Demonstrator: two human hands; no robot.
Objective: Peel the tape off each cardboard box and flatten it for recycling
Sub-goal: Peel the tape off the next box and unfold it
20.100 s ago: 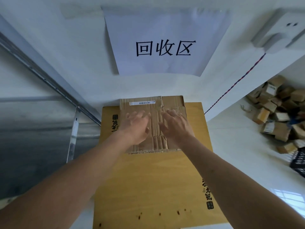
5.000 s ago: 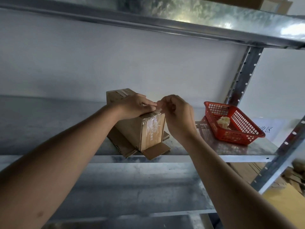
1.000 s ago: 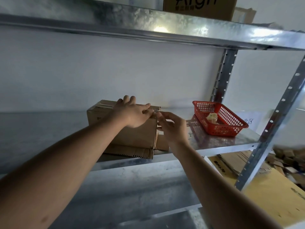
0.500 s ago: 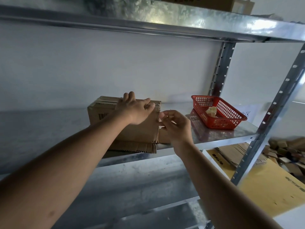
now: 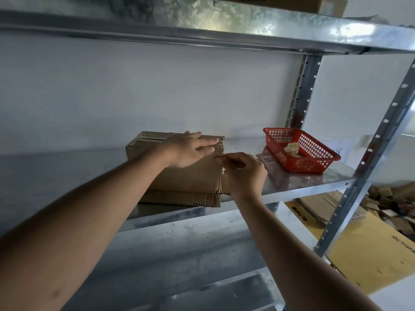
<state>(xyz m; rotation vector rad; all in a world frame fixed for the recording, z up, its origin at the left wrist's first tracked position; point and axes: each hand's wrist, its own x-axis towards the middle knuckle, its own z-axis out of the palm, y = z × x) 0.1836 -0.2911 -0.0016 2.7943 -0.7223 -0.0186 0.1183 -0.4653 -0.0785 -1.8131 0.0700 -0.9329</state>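
A brown cardboard box stands on the metal shelf, its bottom flaps splayed out toward me. Clear tape runs along its top left edge. My left hand lies flat on the box's top right corner with straight fingers, pressing it down. My right hand is at the box's right edge, its thumb and fingertips pinching a small tape end near the top corner.
A red plastic basket with a crumpled tape wad sits right of the box. Shelf uprights stand at the right. Flattened cardboard lies on a yellow board below, and loose boxes pile up on the floor.
My left hand has flattened and slid along the box top. My right hand has risen slightly to the top corner and pinches the tape end. The view shifted a little.
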